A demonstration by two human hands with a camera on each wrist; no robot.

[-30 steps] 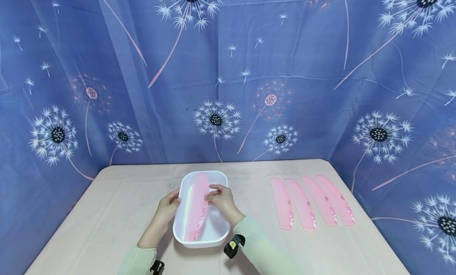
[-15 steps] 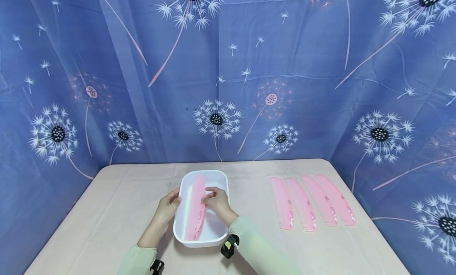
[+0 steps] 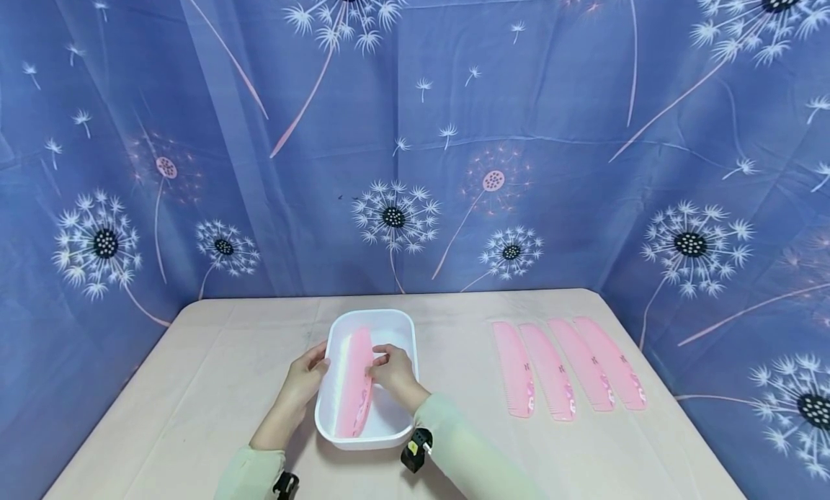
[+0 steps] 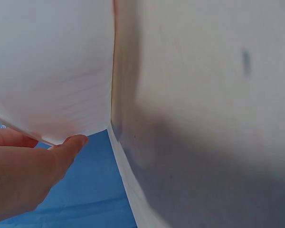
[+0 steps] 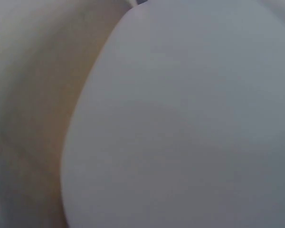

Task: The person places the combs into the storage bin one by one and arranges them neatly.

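Note:
A white plastic tub (image 3: 397, 328) stands on the table in the head view. My left hand (image 3: 297, 386) grips its left rim; in the left wrist view the thumb and fingers of the left hand (image 4: 31, 173) pinch the tub wall (image 4: 52, 71) near one end. Inside the tub is a pink comb (image 3: 353, 388), lengthwise along the left half. My right hand (image 3: 395, 375) reaches in over the right side and pinches the comb's right edge. The right wrist view holds only the blurred tub wall (image 5: 180, 118), with no fingers visible.
Several more pink combs (image 3: 547, 370) lie side by side on the right of the pale-covered table (image 3: 194, 385). Blue curtains with dandelion prints (image 3: 311, 233) hang behind and on both sides of it.
My right hand has moved slightly left and down with the comb, which now sits lower in the tub. The left hand stays at the rim.

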